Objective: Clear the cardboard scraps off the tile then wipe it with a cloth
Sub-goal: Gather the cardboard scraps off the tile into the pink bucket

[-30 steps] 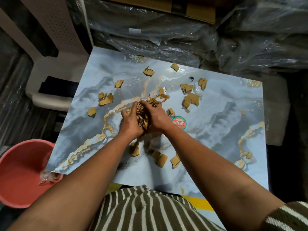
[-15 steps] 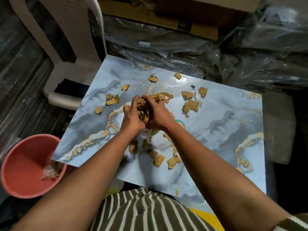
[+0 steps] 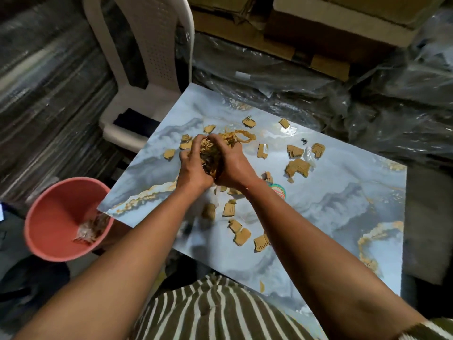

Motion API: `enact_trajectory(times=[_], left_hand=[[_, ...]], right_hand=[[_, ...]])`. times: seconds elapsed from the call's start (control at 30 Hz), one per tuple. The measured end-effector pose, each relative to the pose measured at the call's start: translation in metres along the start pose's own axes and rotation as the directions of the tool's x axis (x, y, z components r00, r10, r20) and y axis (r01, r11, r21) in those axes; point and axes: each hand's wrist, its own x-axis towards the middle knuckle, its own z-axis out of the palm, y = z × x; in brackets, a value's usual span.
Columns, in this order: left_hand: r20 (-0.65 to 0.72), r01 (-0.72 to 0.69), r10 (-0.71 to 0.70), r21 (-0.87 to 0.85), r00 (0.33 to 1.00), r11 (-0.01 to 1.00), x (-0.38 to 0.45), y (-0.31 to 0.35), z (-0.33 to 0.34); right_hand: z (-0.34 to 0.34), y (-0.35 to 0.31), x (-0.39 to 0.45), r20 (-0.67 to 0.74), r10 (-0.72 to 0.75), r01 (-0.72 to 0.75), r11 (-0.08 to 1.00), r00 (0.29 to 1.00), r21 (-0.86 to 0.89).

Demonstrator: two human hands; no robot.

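A glossy blue-grey marbled tile (image 3: 343,192) lies in front of me, strewn with several brown cardboard scraps (image 3: 297,167). My left hand (image 3: 193,165) and my right hand (image 3: 232,165) are cupped together above the tile's left part. Between them they grip a bunch of shredded cardboard strips (image 3: 210,155), held a little above the surface. A loop of strips sticks out past my right fingers. More scraps (image 3: 241,235) lie under and near my forearms. No cloth shows clearly.
A pink bucket (image 3: 56,217) holding some scraps and plastic stands on the floor left of the tile. A white plastic chair (image 3: 147,69) stands behind it. Plastic-wrapped stacks (image 3: 343,94) and cardboard boxes (image 3: 318,25) crowd the far side.
Both hands, still pressed around the bunch of strips, have lifted it off the tile and carried it toward the left. The camera has tilted, showing more of the bucket and the chair.
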Motion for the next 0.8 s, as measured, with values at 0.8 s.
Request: enact_trajectory(times=[0.8], left_hand=[[-0.317, 0.279, -0.345, -0.237, 0.883, 0.931, -0.016, -0.292, -0.269]], right_hand=[[0.261, -0.313, 0.092, 0.326, -0.346, 0.353, 0.935, 0.88, 0.041]])
